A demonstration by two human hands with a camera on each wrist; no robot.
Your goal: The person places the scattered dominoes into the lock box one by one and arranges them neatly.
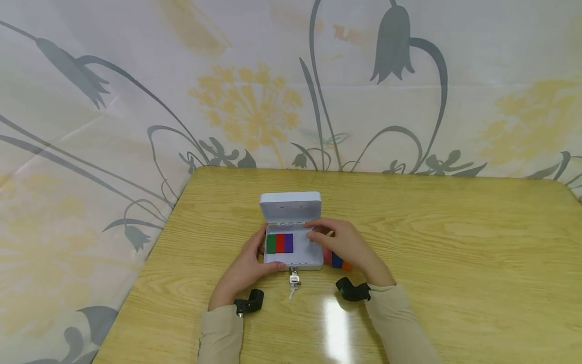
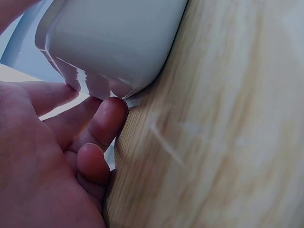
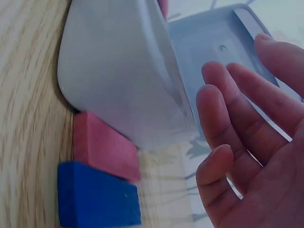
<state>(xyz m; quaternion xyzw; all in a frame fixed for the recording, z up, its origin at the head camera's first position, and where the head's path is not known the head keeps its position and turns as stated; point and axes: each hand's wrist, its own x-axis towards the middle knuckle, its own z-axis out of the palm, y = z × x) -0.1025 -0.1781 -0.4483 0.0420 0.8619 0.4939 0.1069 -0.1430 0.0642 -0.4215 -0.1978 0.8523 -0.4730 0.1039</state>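
Observation:
A small white lockable cash box point(image 1: 302, 257) stands on the table with its lid point(image 1: 291, 210) raised at the back. Inside, at the left, a green block point(image 1: 271, 243), a red block point(image 1: 280, 243) and a purple block point(image 1: 288, 243) lie side by side. My left hand point(image 1: 247, 260) grips the box by its left end, thumb on the front rim and fingers along the side wall. Over the right end of the box, my right hand point(image 1: 341, 241) has relaxed, slightly bent fingers and nothing between them. Two keys point(image 1: 294, 280) hang from the front lock.
Right of the box, partly under my right hand, stand a pink block point(image 3: 104, 147), a blue block point(image 3: 97, 197) and an orange block point(image 1: 347, 266). The wooden table point(image 1: 454, 253) meets a flower-patterned cloth point(image 1: 273, 60) at the back. Each wrist carries a black camera.

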